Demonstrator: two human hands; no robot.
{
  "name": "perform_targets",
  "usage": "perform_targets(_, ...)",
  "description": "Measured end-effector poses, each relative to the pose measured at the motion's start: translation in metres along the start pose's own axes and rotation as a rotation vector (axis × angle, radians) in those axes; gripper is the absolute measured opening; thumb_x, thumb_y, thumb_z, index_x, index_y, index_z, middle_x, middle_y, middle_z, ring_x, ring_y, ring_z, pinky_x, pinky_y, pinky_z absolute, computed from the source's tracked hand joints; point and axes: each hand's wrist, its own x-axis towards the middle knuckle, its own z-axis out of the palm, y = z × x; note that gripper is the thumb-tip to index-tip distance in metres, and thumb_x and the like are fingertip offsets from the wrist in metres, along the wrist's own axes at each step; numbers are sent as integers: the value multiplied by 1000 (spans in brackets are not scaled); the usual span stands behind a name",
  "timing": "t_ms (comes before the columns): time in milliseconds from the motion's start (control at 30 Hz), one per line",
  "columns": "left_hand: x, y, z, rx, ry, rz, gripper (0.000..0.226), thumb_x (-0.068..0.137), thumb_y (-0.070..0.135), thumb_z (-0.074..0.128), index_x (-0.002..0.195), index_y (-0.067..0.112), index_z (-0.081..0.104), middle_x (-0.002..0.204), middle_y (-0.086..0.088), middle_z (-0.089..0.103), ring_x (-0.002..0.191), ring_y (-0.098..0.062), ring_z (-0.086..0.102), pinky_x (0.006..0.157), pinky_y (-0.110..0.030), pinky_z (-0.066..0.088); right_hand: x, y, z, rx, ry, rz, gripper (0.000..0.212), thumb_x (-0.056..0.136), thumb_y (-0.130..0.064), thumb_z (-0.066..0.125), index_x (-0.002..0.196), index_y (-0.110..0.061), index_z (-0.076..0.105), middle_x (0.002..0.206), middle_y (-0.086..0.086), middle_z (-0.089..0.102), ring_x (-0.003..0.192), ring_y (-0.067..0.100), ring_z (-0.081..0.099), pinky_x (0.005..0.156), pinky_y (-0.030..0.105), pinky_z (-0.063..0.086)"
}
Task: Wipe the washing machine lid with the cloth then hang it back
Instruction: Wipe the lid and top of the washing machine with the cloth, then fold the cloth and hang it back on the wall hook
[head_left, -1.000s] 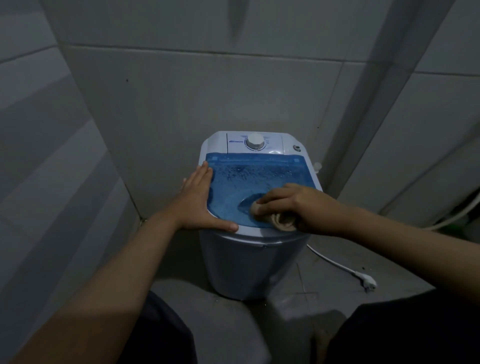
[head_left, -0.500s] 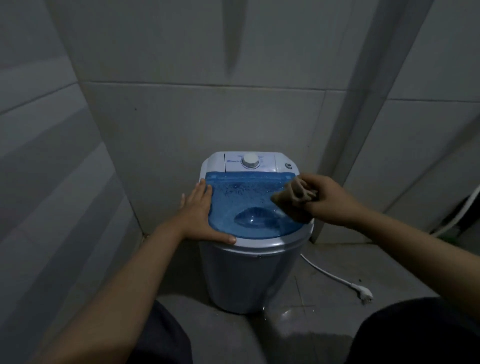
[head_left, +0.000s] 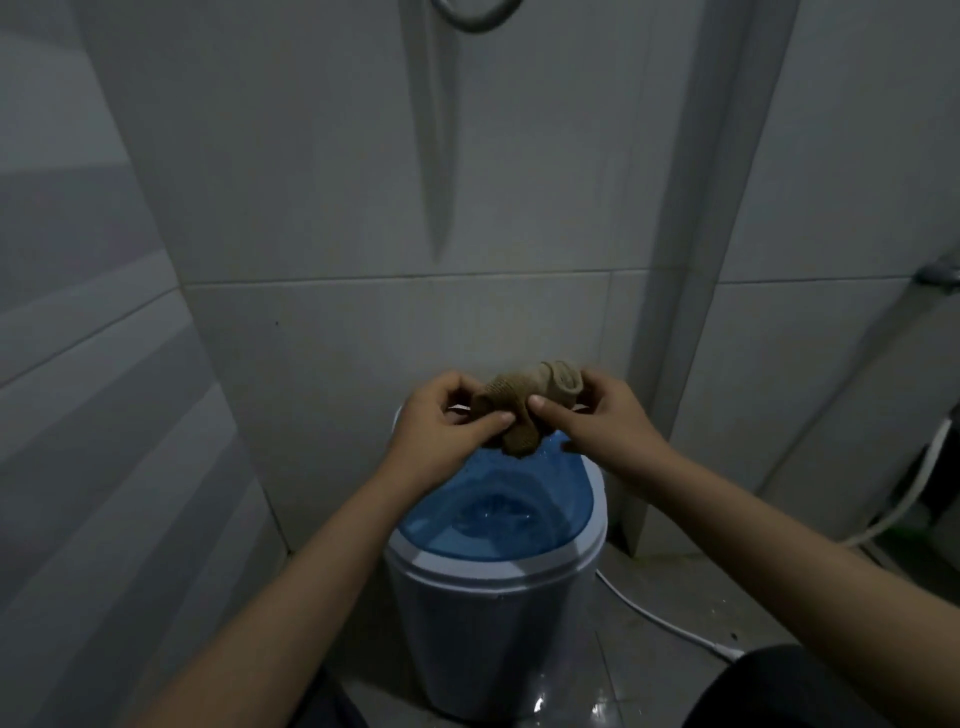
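A small white washing machine (head_left: 493, 629) stands on the floor against the tiled wall, its translucent blue lid (head_left: 498, 504) closed and speckled with water drops. Above the lid's far end I hold a bunched tan cloth (head_left: 524, 408) in the air. My left hand (head_left: 444, 423) pinches its left part and my right hand (head_left: 602, 421) pinches its right part. Both hands hide the machine's control panel.
Grey tiled walls close in on the left and behind. A metal hook or loop (head_left: 475, 15) shows at the top edge. A white power cord (head_left: 660, 621) trails on the wet floor at right, a hose (head_left: 904, 499) beyond it, and a tap (head_left: 940, 273) on the right wall.
My right hand lifted the cloth off the lid. My left hand left the lid's edge and took hold of the cloth too. The view tilted upward.
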Motion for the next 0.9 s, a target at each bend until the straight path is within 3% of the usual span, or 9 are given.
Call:
perform_targets(167,25,19,-8,147,6,89,23,66,9,81,75,6,61,67,-1,64,55,-4,62,56,-20,54,24,-1,-8,19,107,-49,29,78,-14,72,104,-11,59,96,11,69,86,26,67,71,31,57)
perform_targets(267,46,19,-8,79,-4,63,16,72,8,76,72,13,62,67,-3,64,54,-4,61,56,-18,53,39,7,-7,-91,218,-167,34,77,-21,73,105,-21,54,97,-2,60,85,14,65,72,31,57)
perform_targets(333,63,13,-8,-12,22,22,11,76,6,71,73,12,63,65,-3,66,56,-4,63,58,-17,54,52,15,-7,-128,171,-326,22,82,-27,67,101,-21,59,96,-5,62,85,8,64,72,29,57)
perform_targets(400,83,1,-7,-92,50,-41,4,79,9,68,76,9,66,61,1,69,57,-6,65,58,-19,55,69,27,-6,-162,-1,-389,27,82,-42,60,103,-24,62,97,-10,65,90,6,64,78,27,54)
perform_targets(533,136,-24,-15,-169,50,-199,17,83,17,65,84,0,67,72,-9,69,66,-17,66,62,-25,56,118,47,4,-201,-216,-337,48,75,-45,66,115,-21,57,110,-6,64,101,10,63,90,30,53)
perform_targets(633,167,-22,-32,-176,22,-270,13,84,18,65,75,9,70,70,-5,70,63,-12,65,60,-21,54,152,37,10,-151,-145,-300,31,85,-32,54,99,-5,62,88,12,64,80,21,64,71,38,57)
perform_targets(767,201,16,-65,303,-48,-254,15,83,27,67,84,12,72,78,-8,70,68,-12,62,56,-21,48,185,-26,10,17,-152,-66,33,93,-19,49,88,13,56,78,34,53,71,28,55,66,38,49)
perform_targets(833,211,50,-82,574,-177,-286,28,78,36,70,99,18,66,96,1,66,86,-10,60,70,-22,48,196,-66,10,79,-169,57,33,93,-15,47,91,16,55,79,32,53,73,30,55,69,43,49)
perform_targets(900,214,93,-97,539,-259,-289,40,69,43,76,102,26,61,102,10,64,95,-5,59,77,-16,45,204,-111,10,116,-183,142,33,93,-16,49,91,17,55,82,26,57,73,32,56,70,46,50)
